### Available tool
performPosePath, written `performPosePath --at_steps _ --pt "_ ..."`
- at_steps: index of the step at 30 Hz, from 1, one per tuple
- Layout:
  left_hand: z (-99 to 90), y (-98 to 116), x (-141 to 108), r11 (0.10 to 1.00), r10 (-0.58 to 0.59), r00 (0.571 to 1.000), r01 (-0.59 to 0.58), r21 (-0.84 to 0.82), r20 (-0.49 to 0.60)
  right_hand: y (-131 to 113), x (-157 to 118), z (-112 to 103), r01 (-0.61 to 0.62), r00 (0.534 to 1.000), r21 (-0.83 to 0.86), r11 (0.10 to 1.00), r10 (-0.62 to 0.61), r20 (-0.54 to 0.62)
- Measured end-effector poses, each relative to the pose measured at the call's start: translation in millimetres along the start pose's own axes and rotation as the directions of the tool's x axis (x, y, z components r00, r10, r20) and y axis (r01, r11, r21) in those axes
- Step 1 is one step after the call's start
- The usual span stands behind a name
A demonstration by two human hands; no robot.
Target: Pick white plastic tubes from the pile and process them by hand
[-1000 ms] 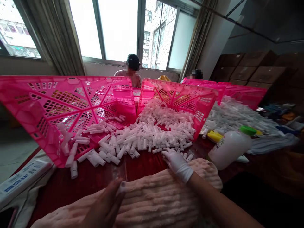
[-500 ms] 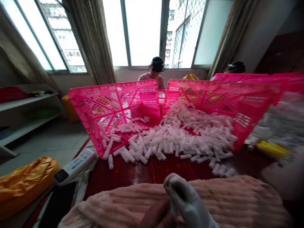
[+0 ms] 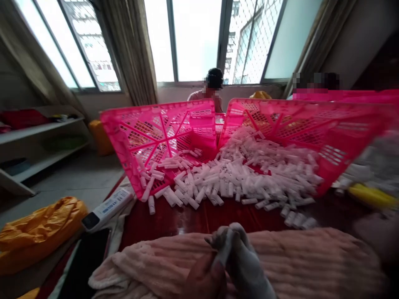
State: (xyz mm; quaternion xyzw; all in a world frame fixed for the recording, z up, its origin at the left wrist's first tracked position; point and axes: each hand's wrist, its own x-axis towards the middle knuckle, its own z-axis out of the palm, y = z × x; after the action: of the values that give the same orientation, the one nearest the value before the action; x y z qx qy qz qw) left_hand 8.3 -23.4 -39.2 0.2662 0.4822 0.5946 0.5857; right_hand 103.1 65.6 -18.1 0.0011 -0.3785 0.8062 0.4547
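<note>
Low in the middle of the head view, my hands meet above a pink ribbed cloth (image 3: 149, 265). My left hand (image 3: 205, 276) is bare and closed, its thumb and fingers pinched on a narrow whitish piece; whether this is a separate thing or part of the glove I cannot tell. My right hand (image 3: 249, 270) wears a pale, stained glove, with its fingers curled and pressed together against the left fingertips. Anything inside its grip is hidden. Beyond the hands, a heap of short white tubes (image 3: 212, 178) spreads over the dark red table (image 3: 193, 222).
Two tipped pink plastic baskets, the left basket (image 3: 162, 106) and the right basket (image 3: 280, 104), stand behind the tubes. To the left lie a white labelled device (image 3: 109, 207), a dark phone (image 3: 84, 261) and an orange bag (image 3: 40, 232). A yellow object (image 3: 372, 195) lies right. A person (image 3: 215, 83) sits opposite.
The loop between my gloved right thumb and fingers has closed. My left hand has come up against it, and the pale piece now shows between them. The view has shifted slightly.
</note>
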Motion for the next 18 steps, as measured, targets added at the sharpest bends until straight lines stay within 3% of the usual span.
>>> performPosePath --at_steps 3,9,11,14,18 --pt "8.1 -5.8 -1.4 0.979 -0.079 0.987 0.104 -0.176 0.140 6.2 0.9 6.3 0.035 0.999 0.089 0.995 -0.037 0.011" --pt "14.7 -7.4 -1.2 0.915 -0.047 0.930 0.187 -0.357 0.365 3.2 -5.3 7.6 0.066 0.998 0.032 0.997 -0.067 0.004" --pt "15.0 -5.9 -0.2 0.923 -0.040 0.937 0.167 -0.346 0.346 -1.5 -11.8 3.8 0.029 0.999 -0.078 0.997 -0.027 0.022" --pt "14.9 -1.4 2.6 0.967 -0.047 0.977 0.097 -0.236 0.209 -5.5 -24.6 -3.6 -0.058 0.998 -0.243 0.968 0.063 0.012" --pt "16.0 -1.8 7.1 0.971 -0.142 0.967 0.177 -0.159 0.210 1.2 -41.2 -13.2 -0.099 0.994 -0.138 0.985 0.093 -0.049"
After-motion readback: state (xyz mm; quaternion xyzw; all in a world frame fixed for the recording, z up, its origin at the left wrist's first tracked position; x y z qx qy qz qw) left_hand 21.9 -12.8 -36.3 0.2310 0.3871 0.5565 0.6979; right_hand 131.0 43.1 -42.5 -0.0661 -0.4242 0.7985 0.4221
